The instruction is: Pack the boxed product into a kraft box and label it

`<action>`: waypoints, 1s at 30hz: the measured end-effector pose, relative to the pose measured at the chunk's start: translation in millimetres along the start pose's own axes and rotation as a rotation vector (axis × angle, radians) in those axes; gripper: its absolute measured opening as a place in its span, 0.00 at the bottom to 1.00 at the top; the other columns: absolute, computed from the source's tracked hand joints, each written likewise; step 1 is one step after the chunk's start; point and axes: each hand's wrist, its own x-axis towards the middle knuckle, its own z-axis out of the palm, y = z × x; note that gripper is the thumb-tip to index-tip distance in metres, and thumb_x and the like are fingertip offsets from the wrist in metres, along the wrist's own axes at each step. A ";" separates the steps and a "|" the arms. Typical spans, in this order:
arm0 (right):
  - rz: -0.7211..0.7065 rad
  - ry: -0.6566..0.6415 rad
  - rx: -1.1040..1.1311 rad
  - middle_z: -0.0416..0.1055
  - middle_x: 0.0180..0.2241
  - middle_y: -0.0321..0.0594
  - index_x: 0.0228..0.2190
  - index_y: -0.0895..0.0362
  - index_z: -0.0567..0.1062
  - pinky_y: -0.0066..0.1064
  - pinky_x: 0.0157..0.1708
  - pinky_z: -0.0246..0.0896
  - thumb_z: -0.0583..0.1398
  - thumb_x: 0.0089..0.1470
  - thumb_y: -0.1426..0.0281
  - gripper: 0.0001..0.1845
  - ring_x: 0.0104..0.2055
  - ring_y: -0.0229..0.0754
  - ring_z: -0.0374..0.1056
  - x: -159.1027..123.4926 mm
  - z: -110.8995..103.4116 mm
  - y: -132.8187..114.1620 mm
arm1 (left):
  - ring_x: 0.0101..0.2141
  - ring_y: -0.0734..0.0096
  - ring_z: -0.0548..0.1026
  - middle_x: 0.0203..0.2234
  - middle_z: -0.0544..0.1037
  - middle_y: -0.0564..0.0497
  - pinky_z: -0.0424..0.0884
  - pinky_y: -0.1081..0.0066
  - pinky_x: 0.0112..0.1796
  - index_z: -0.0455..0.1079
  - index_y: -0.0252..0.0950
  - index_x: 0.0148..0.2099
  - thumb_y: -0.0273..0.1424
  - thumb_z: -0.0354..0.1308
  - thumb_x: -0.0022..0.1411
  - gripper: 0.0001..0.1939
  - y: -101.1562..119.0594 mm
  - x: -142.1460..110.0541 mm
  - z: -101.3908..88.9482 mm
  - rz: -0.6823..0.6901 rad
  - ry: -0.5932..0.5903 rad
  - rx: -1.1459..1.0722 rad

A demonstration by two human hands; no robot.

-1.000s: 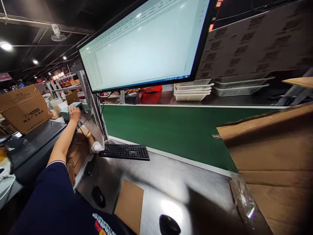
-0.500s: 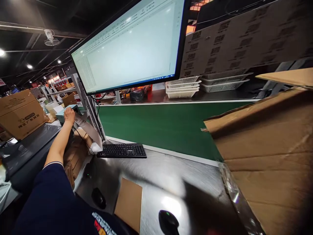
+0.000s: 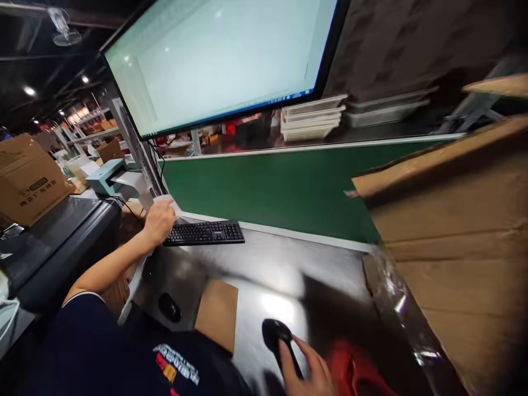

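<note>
The view's bottom edge cut off the right hand (image 3: pixel 312 374), which partly hid the scanner (image 3: pixel 274 331) — and, right of this hand, a blurred red thing (image 3: pixel 350 369).

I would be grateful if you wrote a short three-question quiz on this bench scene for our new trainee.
1. Multiple choice: what does the right hand have between thumb and fingers?
a) mouse
b) scanner
c) monitor

2. True or false: the left hand is resting on the mouse.

3. Fill in the missing colour: the panel behind the keyboard is ____.

Key
1. b: the scanner's handle lies between them.
2. False: it is at the white paper, by the keyboard's left end.
3. Green.
</note>
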 end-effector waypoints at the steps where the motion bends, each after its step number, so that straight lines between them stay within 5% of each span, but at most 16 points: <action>1: -0.036 -0.032 0.037 0.82 0.47 0.56 0.46 0.50 0.81 0.64 0.54 0.76 0.62 0.62 0.45 0.24 0.50 0.65 0.79 3.6 8.9 -14.4 | 0.62 0.47 0.74 0.62 0.77 0.35 0.71 0.49 0.64 0.77 0.36 0.45 0.30 0.55 0.74 0.09 23.0 -18.5 2.4 0.099 -0.033 -0.105; 5: -0.182 -0.243 0.127 0.73 0.64 0.57 0.63 0.55 0.75 0.59 0.69 0.65 0.67 0.59 0.46 0.38 0.67 0.60 0.69 21.4 33.4 -67.2 | 0.54 0.59 0.78 0.53 0.80 0.43 0.76 0.58 0.58 0.73 0.42 0.43 0.36 0.55 0.75 0.08 81.2 -75.5 3.4 0.397 -0.328 -0.624; 7: -0.166 -0.390 0.190 0.76 0.62 0.53 0.58 0.53 0.79 0.57 0.68 0.65 0.67 0.58 0.49 0.32 0.66 0.59 0.69 24.7 38.3 -76.5 | 0.50 0.63 0.79 0.50 0.80 0.45 0.78 0.62 0.54 0.71 0.42 0.41 0.38 0.54 0.75 0.09 89.8 -85.7 13.0 0.411 -0.474 -0.848; 10: 0.053 -0.533 0.276 0.84 0.44 0.47 0.40 0.52 0.84 0.51 0.58 0.71 0.64 0.60 0.51 0.19 0.51 0.55 0.77 13.8 41.5 -70.0 | 0.44 0.66 0.79 0.49 0.80 0.45 0.79 0.66 0.46 0.71 0.40 0.40 0.40 0.55 0.74 0.11 91.4 -84.6 50.5 0.351 -0.587 -1.037; 14: 0.367 -0.552 0.269 0.83 0.35 0.48 0.31 0.55 0.82 0.45 0.47 0.74 0.62 0.57 0.47 0.24 0.40 0.52 0.78 -13.3 58.4 -47.4 | 0.46 0.62 0.78 0.47 0.79 0.45 0.78 0.63 0.49 0.72 0.38 0.38 0.34 0.59 0.70 0.07 96.1 -70.9 124.1 0.322 -0.629 -0.916; 19: 0.490 -0.483 0.011 0.82 0.37 0.50 0.29 0.58 0.82 0.41 0.45 0.72 0.60 0.60 0.52 0.23 0.41 0.50 0.76 -31.5 96.3 -35.4 | 0.52 0.54 0.78 0.52 0.79 0.39 0.77 0.56 0.56 0.75 0.36 0.38 0.29 0.58 0.69 0.06 116.4 -59.5 196.6 0.360 -0.668 -0.541; 24: 0.547 -0.462 -0.121 0.80 0.39 0.46 0.30 0.56 0.84 0.37 0.45 0.69 0.63 0.59 0.60 0.14 0.40 0.47 0.74 -32.5 113.5 -38.8 | 0.56 0.46 0.76 0.58 0.76 0.34 0.75 0.49 0.57 0.76 0.35 0.42 0.29 0.57 0.70 0.07 125.3 -62.4 229.9 0.407 -0.642 -0.510; 30: 0.488 -0.524 -0.399 0.77 0.44 0.48 0.40 0.56 0.83 0.38 0.46 0.67 0.60 0.67 0.62 0.14 0.42 0.49 0.75 -34.8 111.3 -57.1 | 0.54 0.54 0.78 0.56 0.79 0.38 0.76 0.54 0.57 0.75 0.36 0.47 0.31 0.57 0.73 0.07 118.7 -80.7 258.3 0.405 -0.542 -0.598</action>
